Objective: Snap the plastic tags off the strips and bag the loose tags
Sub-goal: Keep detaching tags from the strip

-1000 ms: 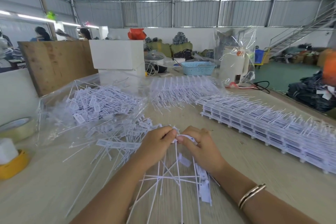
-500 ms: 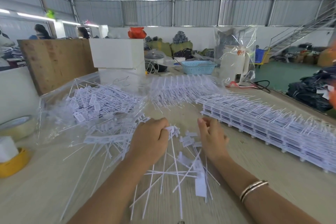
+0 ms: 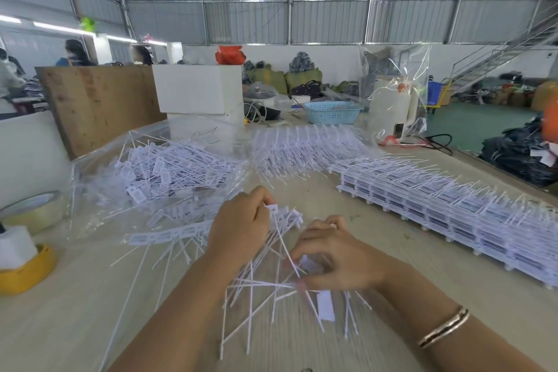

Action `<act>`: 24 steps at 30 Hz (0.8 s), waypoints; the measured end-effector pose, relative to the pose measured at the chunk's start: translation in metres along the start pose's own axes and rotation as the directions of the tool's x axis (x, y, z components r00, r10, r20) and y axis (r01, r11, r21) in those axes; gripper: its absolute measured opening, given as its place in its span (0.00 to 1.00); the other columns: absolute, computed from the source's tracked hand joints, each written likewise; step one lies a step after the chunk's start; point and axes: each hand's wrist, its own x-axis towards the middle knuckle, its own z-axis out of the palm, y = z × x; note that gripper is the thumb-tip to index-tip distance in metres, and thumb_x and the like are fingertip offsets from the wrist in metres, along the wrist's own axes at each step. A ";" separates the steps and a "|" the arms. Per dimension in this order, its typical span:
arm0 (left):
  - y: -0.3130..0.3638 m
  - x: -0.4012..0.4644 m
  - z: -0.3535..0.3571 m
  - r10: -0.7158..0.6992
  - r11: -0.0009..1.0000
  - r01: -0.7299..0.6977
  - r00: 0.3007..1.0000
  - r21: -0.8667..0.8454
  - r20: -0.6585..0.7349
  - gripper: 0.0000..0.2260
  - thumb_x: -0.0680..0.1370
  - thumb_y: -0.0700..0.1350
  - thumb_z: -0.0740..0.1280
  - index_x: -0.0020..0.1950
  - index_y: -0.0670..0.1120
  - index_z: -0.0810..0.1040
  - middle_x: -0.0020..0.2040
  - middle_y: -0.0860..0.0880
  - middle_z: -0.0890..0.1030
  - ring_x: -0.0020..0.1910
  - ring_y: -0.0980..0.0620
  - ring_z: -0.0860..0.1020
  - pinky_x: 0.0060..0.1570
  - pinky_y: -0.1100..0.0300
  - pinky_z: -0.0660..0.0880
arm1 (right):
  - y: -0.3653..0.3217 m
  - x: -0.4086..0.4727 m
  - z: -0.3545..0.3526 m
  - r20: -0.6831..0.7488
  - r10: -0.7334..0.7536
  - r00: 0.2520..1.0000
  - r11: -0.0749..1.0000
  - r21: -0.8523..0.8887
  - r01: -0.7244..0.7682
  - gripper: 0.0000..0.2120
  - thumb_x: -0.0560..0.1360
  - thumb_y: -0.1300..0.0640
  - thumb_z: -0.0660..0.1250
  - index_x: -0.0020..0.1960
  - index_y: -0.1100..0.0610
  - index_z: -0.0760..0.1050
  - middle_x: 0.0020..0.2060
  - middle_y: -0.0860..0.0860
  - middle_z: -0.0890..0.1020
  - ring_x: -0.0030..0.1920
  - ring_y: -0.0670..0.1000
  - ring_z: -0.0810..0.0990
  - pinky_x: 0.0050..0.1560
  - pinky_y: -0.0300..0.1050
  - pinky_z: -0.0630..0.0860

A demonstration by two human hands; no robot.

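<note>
White loose tags (image 3: pixel 265 284) lie under both grips: left hand (image 3: pixel 241 226) clenches a bunch (image 3: pixel 285 217) for bagging, right hand (image 3: pixel 335 254) pinches fallen ones just beside it.

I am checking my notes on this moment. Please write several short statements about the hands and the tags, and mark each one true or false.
1. The left hand holds a bunch of tags in its grip. True.
2. The right hand rests on the stacked strips. False: it is over the loose tags on the table.
3. A bracelet is on the right wrist. True.
4. The blue basket holds the loose tags. False: many lie in a clear plastic bag.
</note>
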 end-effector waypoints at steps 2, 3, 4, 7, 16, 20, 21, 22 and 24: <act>-0.005 0.002 -0.006 -0.066 0.989 0.062 0.997 -0.137 -0.027 0.12 0.79 0.38 0.57 0.42 0.52 0.75 0.23 0.55 0.69 0.21 0.57 0.63 0.25 0.60 0.61 | -0.001 -0.001 -0.003 0.033 -0.007 0.999 1.000 -0.002 0.007 0.22 0.66 0.32 0.67 0.56 0.41 0.77 0.46 0.30 0.72 0.56 0.34 0.67 0.62 0.42 0.49; -0.007 0.003 -0.008 -0.097 0.976 0.088 0.995 -0.201 -0.035 0.14 0.79 0.37 0.56 0.41 0.53 0.74 0.20 0.55 0.68 0.19 0.58 0.61 0.24 0.60 0.60 | -0.002 -0.001 -0.004 0.060 -0.008 0.998 1.000 -0.013 0.009 0.23 0.66 0.32 0.67 0.58 0.40 0.76 0.47 0.31 0.73 0.56 0.34 0.66 0.63 0.40 0.47; -0.009 0.004 -0.010 -0.119 0.961 0.105 0.992 -0.257 -0.039 0.15 0.78 0.36 0.55 0.39 0.53 0.74 0.19 0.55 0.67 0.18 0.58 0.60 0.23 0.61 0.59 | -0.003 -0.001 -0.004 0.079 -0.004 0.997 1.000 -0.027 0.006 0.22 0.66 0.34 0.68 0.58 0.40 0.76 0.47 0.33 0.74 0.55 0.35 0.66 0.64 0.40 0.46; -0.010 0.007 -0.013 -0.136 0.928 0.115 0.990 -0.354 -0.035 0.18 0.77 0.34 0.55 0.36 0.53 0.74 0.20 0.56 0.65 0.19 0.58 0.59 0.20 0.67 0.57 | -0.003 0.001 -0.006 0.061 0.004 0.998 0.997 -0.081 0.001 0.12 0.70 0.44 0.69 0.53 0.41 0.79 0.45 0.38 0.78 0.55 0.40 0.70 0.64 0.44 0.48; -0.022 0.018 -0.027 -0.183 0.913 0.163 0.983 -0.374 -0.017 0.19 0.75 0.33 0.55 0.31 0.52 0.73 0.26 0.52 0.68 0.25 0.56 0.63 0.31 0.60 0.61 | 0.012 0.003 0.000 -0.130 0.197 0.972 0.894 -0.382 -0.233 0.11 0.77 0.48 0.62 0.55 0.40 0.79 0.52 0.40 0.78 0.61 0.46 0.69 0.64 0.50 0.48; -0.015 0.022 -0.025 -0.119 0.892 0.162 0.985 -0.422 0.126 0.22 0.76 0.33 0.55 0.30 0.54 0.75 0.25 0.56 0.69 0.29 0.53 0.64 0.34 0.60 0.62 | 0.015 0.005 0.007 -0.284 0.322 0.903 0.860 -0.311 -0.404 0.12 0.78 0.49 0.61 0.57 0.36 0.78 0.58 0.41 0.74 0.64 0.46 0.67 0.63 0.48 0.47; -0.011 0.022 -0.024 -0.095 0.889 0.157 0.982 -0.431 0.163 0.21 0.76 0.33 0.55 0.31 0.54 0.76 0.25 0.57 0.69 0.29 0.53 0.65 0.35 0.60 0.62 | 0.014 0.006 0.009 -0.272 0.343 0.899 0.851 -0.314 -0.420 0.13 0.78 0.50 0.61 0.58 0.35 0.77 0.60 0.40 0.72 0.64 0.45 0.66 0.62 0.48 0.47; -0.007 0.023 -0.022 -0.064 0.893 0.146 0.977 -0.425 0.202 0.20 0.76 0.35 0.56 0.32 0.54 0.76 0.26 0.57 0.71 0.30 0.54 0.66 0.36 0.60 0.63 | 0.013 0.008 0.010 -0.247 0.356 0.901 0.850 -0.315 -0.422 0.16 0.78 0.53 0.60 0.59 0.34 0.76 0.61 0.40 0.71 0.65 0.45 0.65 0.61 0.47 0.48; 0.003 0.021 -0.015 -0.004 0.923 0.106 0.963 -0.369 0.269 0.15 0.76 0.39 0.58 0.36 0.56 0.76 0.31 0.56 0.74 0.31 0.56 0.69 0.36 0.60 0.65 | 0.011 0.010 0.011 -0.264 0.367 0.892 0.882 -0.207 -0.424 0.19 0.77 0.57 0.58 0.59 0.36 0.76 0.60 0.40 0.72 0.64 0.45 0.65 0.58 0.45 0.50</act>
